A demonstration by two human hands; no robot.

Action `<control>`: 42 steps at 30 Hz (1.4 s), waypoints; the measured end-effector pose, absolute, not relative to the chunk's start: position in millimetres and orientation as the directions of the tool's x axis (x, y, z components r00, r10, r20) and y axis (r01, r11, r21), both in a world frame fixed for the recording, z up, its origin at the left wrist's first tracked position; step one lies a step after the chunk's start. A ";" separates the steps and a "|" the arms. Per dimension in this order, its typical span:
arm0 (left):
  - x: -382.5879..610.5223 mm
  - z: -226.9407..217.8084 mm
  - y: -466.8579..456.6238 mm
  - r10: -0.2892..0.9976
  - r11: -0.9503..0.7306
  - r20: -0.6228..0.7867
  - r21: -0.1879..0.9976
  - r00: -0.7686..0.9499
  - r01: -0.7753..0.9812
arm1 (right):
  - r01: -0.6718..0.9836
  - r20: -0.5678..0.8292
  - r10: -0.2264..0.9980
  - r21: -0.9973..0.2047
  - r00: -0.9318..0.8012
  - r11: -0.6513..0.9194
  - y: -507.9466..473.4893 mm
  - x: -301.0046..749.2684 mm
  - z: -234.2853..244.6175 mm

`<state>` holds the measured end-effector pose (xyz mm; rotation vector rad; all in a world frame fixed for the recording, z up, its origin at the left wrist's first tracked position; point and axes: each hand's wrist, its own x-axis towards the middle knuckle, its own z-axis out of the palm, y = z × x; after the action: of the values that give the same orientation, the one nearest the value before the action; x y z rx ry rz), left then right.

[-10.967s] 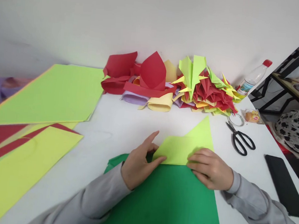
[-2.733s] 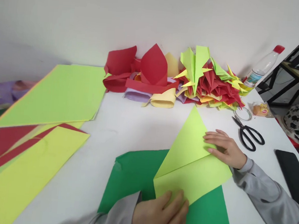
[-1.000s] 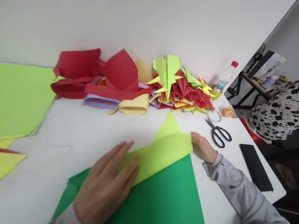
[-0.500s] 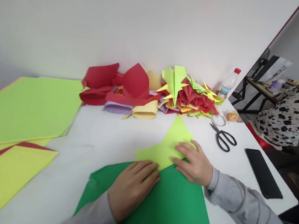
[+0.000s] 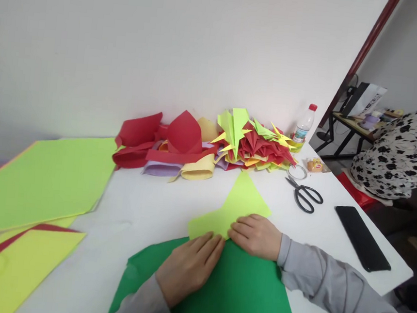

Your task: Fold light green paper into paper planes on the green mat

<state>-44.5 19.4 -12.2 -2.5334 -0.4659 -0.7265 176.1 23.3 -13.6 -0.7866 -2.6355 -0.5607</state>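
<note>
A folded lime-yellow paper sheet (image 5: pixel 243 196) lies with a point toward the wall and a flap to the left. Its near edge overlaps a large green sheet (image 5: pixel 236 290). My left hand (image 5: pixel 190 266) comes in from below, its closed-up fingers holding the sheet down at the near edge. Just to the right, my right hand (image 5: pixel 254 236) grips the same edge with bent fingers drawn together. The two hands are close, almost touching at the fingertips. Both thumbs are mostly hidden.
Red, purple and cream paper shapes (image 5: pixel 184 135) and a pile of folded paper pieces (image 5: pixel 255 146) line the wall. Large coloured sheets (image 5: pixel 46 176) lie left. Rightward are a bottle (image 5: pixel 303 126), tape roll (image 5: pixel 297 172), scissors (image 5: pixel 304 195), wrapped snack (image 5: pixel 316 165) and black phone (image 5: pixel 363 238).
My right hand has slid left and toward me along the lime-yellow sheet, its spread fingers now drawn together. My left hand stays at the near edge. The camera view has shifted.
</note>
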 end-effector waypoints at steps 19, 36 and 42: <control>-29.3 -10.6 3.8 0.177 -0.806 0.744 -0.266 0.644 0.529 | 0.616 0.634 0.315 0.331 -0.706 0.715 11.0 160.0 -9.2; -32.9 -9.6 6.0 0.187 -0.830 0.703 -0.260 0.686 0.493 | 0.573 0.685 0.221 0.341 -0.695 0.746 9.4 158.4 -1.8; -39.4 -6.7 8.5 0.169 -0.833 0.683 -0.287 0.711 0.473 | 0.568 0.666 0.229 0.349 -0.710 0.745 12.8 166.0 1.7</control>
<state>-39.4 8.5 -6.7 -2.4709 -0.4934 -0.9246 166.0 12.8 1.7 -0.5969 -2.3347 -0.7312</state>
